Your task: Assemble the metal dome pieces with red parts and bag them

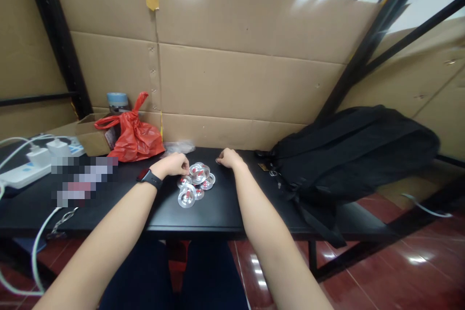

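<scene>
Several round silvery metal discs [199, 175] with red marks lie in an overlapping pile on the black table [218, 218]. At the pile's upper left edge is my left hand [178, 163], its fingers closed and the fingertips by a disc; whether they grip it is hidden. My right hand [227, 157] is to the right of the pile, near the back of the table. Its fingers are pinched on a small dark-edged item too small to name. A black watch is on my left wrist.
A red plastic bag [136, 138], a cardboard box [92, 138] and a blue-lidded jar [118, 100] stand at the back left. The power strip [27, 172] and cables are far left. A black backpack [356, 150] fills the right side. Cardboard panels [232, 77] rise behind.
</scene>
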### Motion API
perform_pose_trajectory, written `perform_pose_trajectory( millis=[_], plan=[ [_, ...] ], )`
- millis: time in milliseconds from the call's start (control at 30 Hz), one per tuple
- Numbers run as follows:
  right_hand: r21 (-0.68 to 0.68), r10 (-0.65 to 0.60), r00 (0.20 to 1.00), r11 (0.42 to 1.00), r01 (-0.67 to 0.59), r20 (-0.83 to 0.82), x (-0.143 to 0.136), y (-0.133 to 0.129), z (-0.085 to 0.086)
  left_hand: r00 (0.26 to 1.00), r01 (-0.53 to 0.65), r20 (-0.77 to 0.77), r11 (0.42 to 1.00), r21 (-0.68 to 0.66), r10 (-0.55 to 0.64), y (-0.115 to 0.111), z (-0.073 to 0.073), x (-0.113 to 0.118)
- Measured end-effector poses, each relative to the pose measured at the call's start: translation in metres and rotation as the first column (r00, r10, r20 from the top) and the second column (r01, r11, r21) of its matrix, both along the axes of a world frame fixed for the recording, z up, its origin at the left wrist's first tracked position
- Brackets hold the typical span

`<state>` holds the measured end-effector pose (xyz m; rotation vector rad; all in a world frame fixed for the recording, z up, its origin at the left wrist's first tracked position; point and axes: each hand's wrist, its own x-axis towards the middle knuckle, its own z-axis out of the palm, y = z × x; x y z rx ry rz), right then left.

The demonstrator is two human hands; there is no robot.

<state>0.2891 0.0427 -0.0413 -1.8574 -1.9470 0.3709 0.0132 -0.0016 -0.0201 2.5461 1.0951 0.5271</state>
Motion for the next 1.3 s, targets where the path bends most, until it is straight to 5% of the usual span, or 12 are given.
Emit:
perform_pose_trajectory(
  millis=[233, 400, 467, 533, 633, 767, 933, 1033, 1300],
  plan=[
    [0.078, 0.039, 0.999, 0.996, -0.037, -0.023, -0.007, -0.009, 0.007, 0.999, -0.006, -0.054, 0.998, 0.057, 0.009, -0.001, 0.002, -0.006],
    [0.185, 0.187, 0.977, 0.969, -0.165, -0.104, -0.031, -0.021, 0.02, 0.986, -0.015, 0.167, 1.0, 0.023, 0.011, 0.003, 0.008, -0.015],
    [0.18, 0.386, 0.889, 0.919, -0.35, -0.246, -0.046, -0.028, 0.022, 0.954, -0.011, 0.301, 1.0, -0.007, 0.013, 0.003, 0.009, -0.014],
    [0.174, 0.557, 0.701, 0.822, -0.542, -0.446, -0.061, -0.034, 0.023, 0.902, 0.0, 0.431, 0.999, -0.045, 0.019, 0.003, 0.01, -0.01],
    [0.232, 0.606, 0.485, 0.743, -0.628, -0.631, -0.076, -0.04, 0.02, 0.812, -0.013, 0.581, 0.997, -0.074, 0.053, 0.002, 0.01, -0.002],
    [0.233, 0.563, 0.452, 0.767, -0.598, -0.692, -0.08, -0.039, 0.017, 0.717, -0.076, 0.69, 0.995, -0.065, 0.1, 0.004, 0.01, 0.004],
    [0.171, 0.68, 0.671, 0.729, -0.663, -0.297, -0.077, -0.041, 0.022, 0.903, -0.163, 0.408, 0.986, 0.026, 0.138, 0.008, 0.012, -0.019],
    [0.107, 0.758, 0.643, 0.652, -0.751, -0.109, -0.082, -0.054, 0.031, 0.971, -0.123, 0.208, 0.992, 0.025, 0.115, 0.012, 0.013, -0.041],
    [0.018, 0.868, 0.496, 0.496, -0.868, -0.03, -0.125, -0.091, 0.038, 0.994, -0.054, 0.088, 0.993, -0.108, 0.064, 0.017, 0.006, -0.054]
  ],
)
